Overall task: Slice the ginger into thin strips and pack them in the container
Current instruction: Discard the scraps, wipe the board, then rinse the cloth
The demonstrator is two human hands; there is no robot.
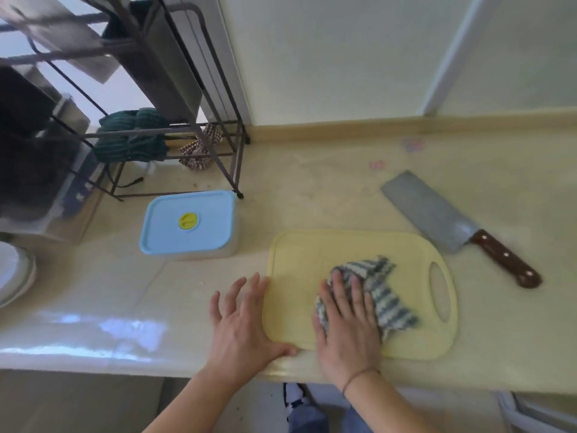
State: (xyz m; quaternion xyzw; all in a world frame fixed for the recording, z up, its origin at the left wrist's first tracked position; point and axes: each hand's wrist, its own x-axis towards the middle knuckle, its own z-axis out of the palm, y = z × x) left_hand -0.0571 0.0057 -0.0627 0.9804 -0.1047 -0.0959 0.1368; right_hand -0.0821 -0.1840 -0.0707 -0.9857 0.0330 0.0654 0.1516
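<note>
A pale yellow cutting board (312, 260) lies on the counter near the front edge. My right hand (346, 320) presses flat on a blue-and-white striped cloth (387, 295) that rests on the board. My left hand (240, 320) lies with fingers spread against the board's left edge, thumb along its front corner. A container with a light blue lid and yellow vent (190, 223) stands closed to the left of the board. A cleaver with a brown handle (449, 223) lies on the counter to the right. No ginger is visible.
A dark metal rack (175, 132) with green and checked cloths stands at the back left. White plates (15, 276) sit at the far left edge. The beige counter (343, 182) ends at a wall behind.
</note>
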